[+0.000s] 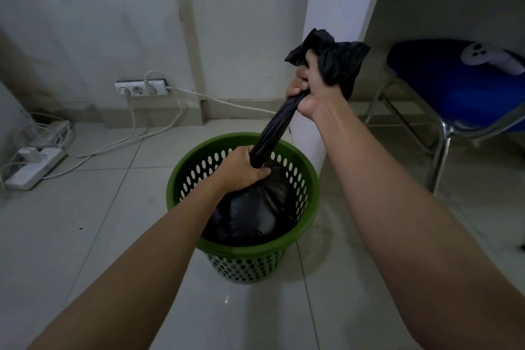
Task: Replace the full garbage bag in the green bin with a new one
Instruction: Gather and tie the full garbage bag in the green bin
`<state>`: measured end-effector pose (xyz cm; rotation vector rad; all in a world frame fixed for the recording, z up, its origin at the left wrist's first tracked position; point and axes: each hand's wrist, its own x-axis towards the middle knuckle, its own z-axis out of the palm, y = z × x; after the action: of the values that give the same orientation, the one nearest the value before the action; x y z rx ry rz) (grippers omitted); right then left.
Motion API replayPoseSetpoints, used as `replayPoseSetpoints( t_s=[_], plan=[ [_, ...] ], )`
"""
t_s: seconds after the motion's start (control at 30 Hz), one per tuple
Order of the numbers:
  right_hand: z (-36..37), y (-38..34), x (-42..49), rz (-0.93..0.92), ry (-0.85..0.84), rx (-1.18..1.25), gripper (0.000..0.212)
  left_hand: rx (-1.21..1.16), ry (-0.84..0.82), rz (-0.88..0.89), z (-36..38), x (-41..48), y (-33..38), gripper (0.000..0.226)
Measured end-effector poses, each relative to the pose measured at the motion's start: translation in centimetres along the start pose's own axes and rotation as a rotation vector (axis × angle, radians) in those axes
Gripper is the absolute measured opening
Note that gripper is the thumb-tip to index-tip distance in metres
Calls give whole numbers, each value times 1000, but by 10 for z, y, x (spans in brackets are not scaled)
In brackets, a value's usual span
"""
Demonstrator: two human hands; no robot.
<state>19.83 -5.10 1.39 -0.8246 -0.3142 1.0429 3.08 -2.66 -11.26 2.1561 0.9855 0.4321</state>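
A: State of the hands?
B: Left hand (241, 167) clenched round the twisted neck of the black garbage bag (250, 213), low at the bin's mouth. Right hand (309, 91) grips the neck higher up, loose plastic spilling above it.
A: The bag's position?
B: Bulk sits inside the green bin (244, 253) on the tiled floor (85, 221).

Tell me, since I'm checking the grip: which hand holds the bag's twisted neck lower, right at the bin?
The left hand: it grips the black garbage bag neck just above the green bin rim, while the right hand grips higher, near the loose top.
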Motion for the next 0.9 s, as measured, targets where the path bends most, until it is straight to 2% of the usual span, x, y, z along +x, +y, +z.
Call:
replayPoseSetpoints(
  t_s=[0.1,0.17,0.23,0.27,0.33,0.37,0.43,0.47,0.53,0.6,0.67,0.73,0.83,0.9],
  plan=[
    [-5,-4,1,-41,13,20,51,18,34,1,3,-2,-5,22],
    [-6,-3,-1,-74,-26,21,41,-46,61,-23,5,-1,-1,23],
    [-9,3,-3,-118,-112,-107,29,-140,121,-102,1,4,4,25],
    [-13,10,-5,-116,-145,-273,41,-164,158,-136,-1,7,4,26],
    [-25,30,-13,-34,-184,-720,85,-178,217,-146,-8,12,3,31],
    [-31,43,-18,29,-244,-894,91,-181,225,-125,-10,15,1,33],
    [-45,68,-25,134,-390,-1045,91,-176,259,-80,-10,19,-2,41],
    [-52,77,-28,187,-473,-1094,100,-201,273,-87,-11,20,1,45],
    [-61,90,-34,319,-605,-1294,127,-263,297,-139,-13,16,10,36],
    [-70,105,-33,281,-632,-1545,142,-305,266,-178,-11,20,10,31],
    [-75,117,-29,74,-516,-1612,131,-359,195,-186,-11,19,13,33],
    [-80,123,-24,-112,-421,-1586,100,-384,133,-168,-11,20,16,32],
    [-89,124,-14,-153,-322,-1616,52,-398,124,-87,-9,20,21,22],
    [-88,125,-13,-140,-285,-1624,39,-402,133,-49,-7,21,21,21]
  ],
)
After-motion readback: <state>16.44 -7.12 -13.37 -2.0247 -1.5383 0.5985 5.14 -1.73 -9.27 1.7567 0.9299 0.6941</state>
